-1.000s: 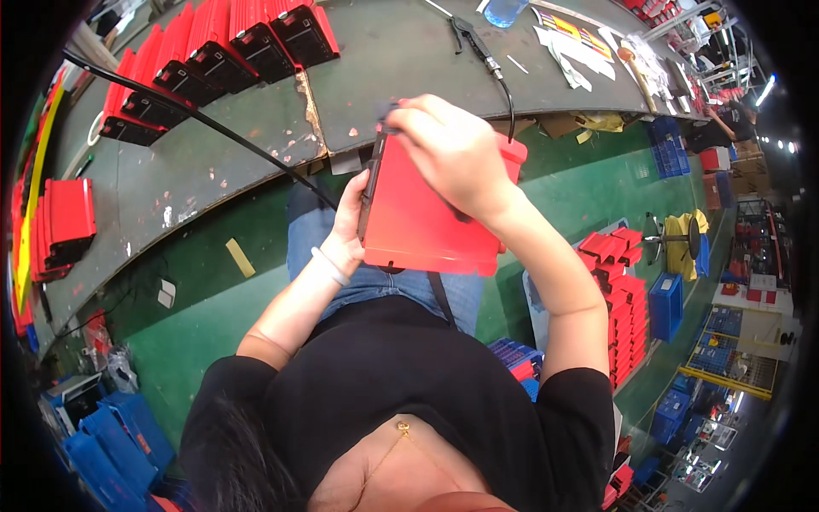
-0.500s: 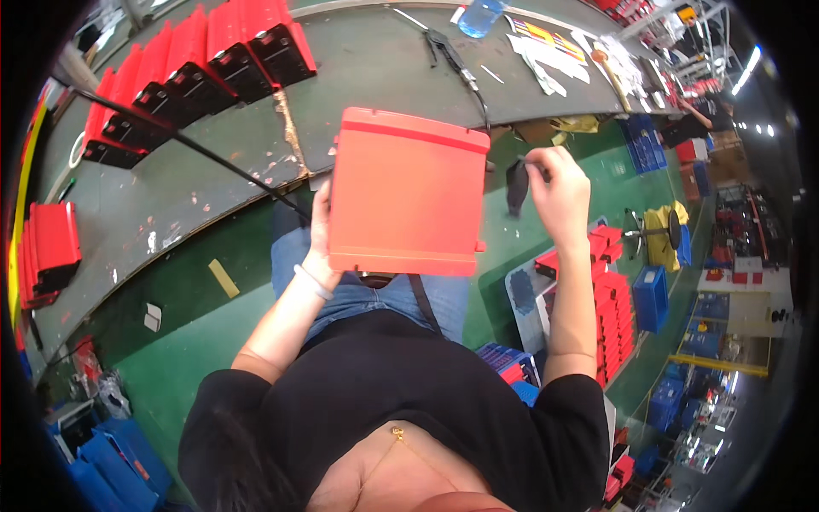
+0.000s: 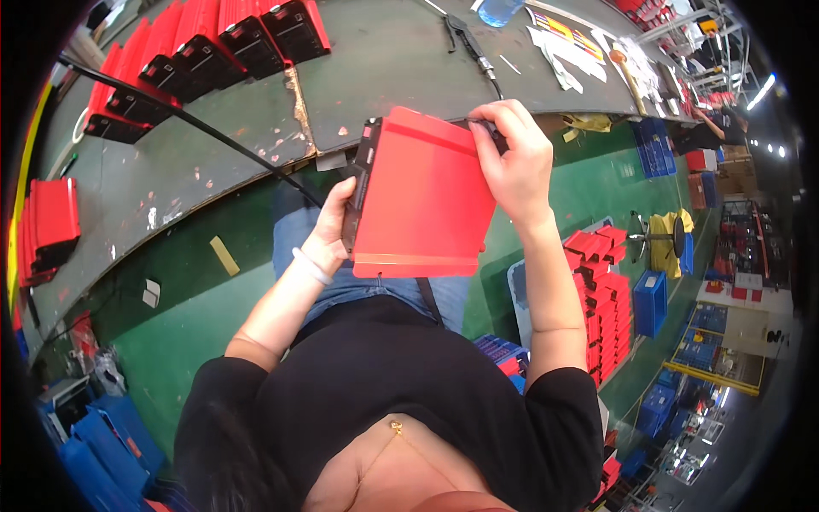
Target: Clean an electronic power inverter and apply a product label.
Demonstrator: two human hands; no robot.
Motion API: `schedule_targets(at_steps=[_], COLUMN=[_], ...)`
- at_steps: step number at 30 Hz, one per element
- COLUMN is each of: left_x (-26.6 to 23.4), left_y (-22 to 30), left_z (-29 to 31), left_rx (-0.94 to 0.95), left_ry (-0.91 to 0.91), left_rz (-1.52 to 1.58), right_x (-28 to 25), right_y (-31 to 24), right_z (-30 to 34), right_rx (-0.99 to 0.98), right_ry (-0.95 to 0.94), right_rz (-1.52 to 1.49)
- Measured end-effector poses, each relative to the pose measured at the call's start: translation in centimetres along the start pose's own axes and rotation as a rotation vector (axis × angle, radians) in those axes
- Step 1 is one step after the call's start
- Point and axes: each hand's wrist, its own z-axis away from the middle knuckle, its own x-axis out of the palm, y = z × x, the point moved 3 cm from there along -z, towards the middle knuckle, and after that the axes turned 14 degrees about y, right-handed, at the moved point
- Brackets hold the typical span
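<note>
A flat red casing [image 3: 422, 205] with a black end face is held up in front of my body, tilted so that the black end on its left shows. My left hand [image 3: 333, 222] grips that black end, thumb on its edge and the other fingers mostly hidden. At the casing's upper right corner my right hand [image 3: 516, 158] is closed in a pinch on a small dark piece [image 3: 490, 130]. Most of that piece is hidden by the fingers and the casing, so I cannot tell its kind or whether it is attached.
Several red casings [image 3: 200, 43] with black ends stand in a row on the grey-green bench [image 3: 375, 72], with more red casings [image 3: 53, 222] at the left. An air blow gun [image 3: 465, 43] lies farther back. Stacked red parts [image 3: 601, 311] and a blue crate [image 3: 650, 303] are right.
The casing has turned so its black left end shows. My right hand has brought the dark piece from beside the casing up and left to its upper right corner.
</note>
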Motion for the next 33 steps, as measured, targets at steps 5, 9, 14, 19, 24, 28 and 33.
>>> schedule_targets(at_steps=[5, 9, 14, 19, 24, 28, 33], left_x=[0.2, -0.2, 0.5, 0.9, 0.4, 1.1, 1.7], left_y=[-0.2, 1.2, 1.3, 1.0, 1.1, 1.3, 0.5], left_z=[-0.3, 0.0, -0.2, 0.2, -0.2, -0.1, -1.0], left_rx=[0.176, 0.225, 0.220, 0.237, 0.220, 0.281, 0.277], left_ry=[0.181, 0.071, 0.093, 0.064, 0.049, 0.131, 0.097], left_rz=[0.075, 0.112, 0.123, 0.136, 0.153, 0.101, 0.035], right_x=[1.6, -1.5, -6.7, -3.2, 0.1, 1.2, 2.8], right_y=[0.2, 2.8, 3.5, 0.5, -0.8, -2.3, -5.7], right_z=[-1.3, -3.0, -3.5, -1.3, 2.3, 3.9, 4.4], right_rx=[0.007, 0.312, 0.396, 0.482, -0.097, -0.202, -0.266], right_ry=[0.008, 0.350, 0.532, 0.358, -0.167, -0.211, -0.415], right_rz=[-0.148, -0.378, -0.784, -0.755, -0.073, 0.161, -0.266])
